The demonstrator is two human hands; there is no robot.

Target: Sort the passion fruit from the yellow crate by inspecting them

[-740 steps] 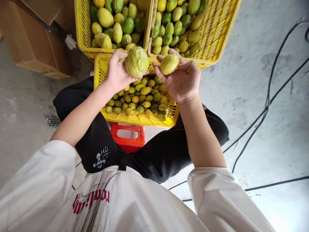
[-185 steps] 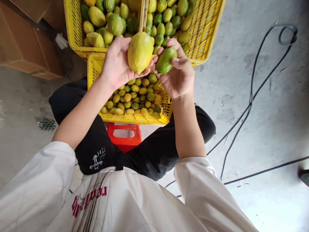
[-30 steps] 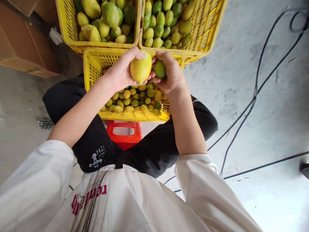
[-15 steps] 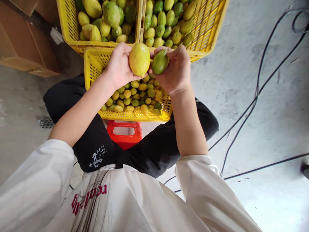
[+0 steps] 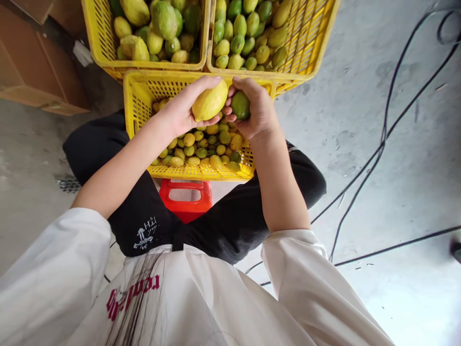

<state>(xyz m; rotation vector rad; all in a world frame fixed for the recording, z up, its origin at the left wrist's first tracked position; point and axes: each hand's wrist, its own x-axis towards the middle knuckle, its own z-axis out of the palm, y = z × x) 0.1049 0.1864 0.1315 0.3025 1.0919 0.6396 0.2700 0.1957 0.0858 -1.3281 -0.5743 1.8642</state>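
Observation:
A large yellow lemon [image 5: 211, 102] lies tilted in my left hand [image 5: 183, 108], thumb along its top and fingers beneath. My right hand [image 5: 257, 108] is curled around a smaller green lemon [image 5: 240, 105], whose right side is hidden by the palm. The two hands are side by side, fingertips close together. Below them stands a yellow plastic crate [image 5: 140, 115] holding many small yellow and green lemons [image 5: 201, 153]; my hands and forearms cover part of it.
Behind are a left yellow crate [image 5: 99, 33] of large, lumpy fruit and a right yellow crate [image 5: 313, 43] of mid-sized lemons. A red plastic stool [image 5: 185, 206] is between my legs. Cardboard boxes [image 5: 36, 62] stand left; black cables [image 5: 383, 139] cross the floor on the right.
Both hands have turned and come slightly lower, toward me. The yellow lemon has gone from upright to slanted, and the green lemon has rotated in my right hand.

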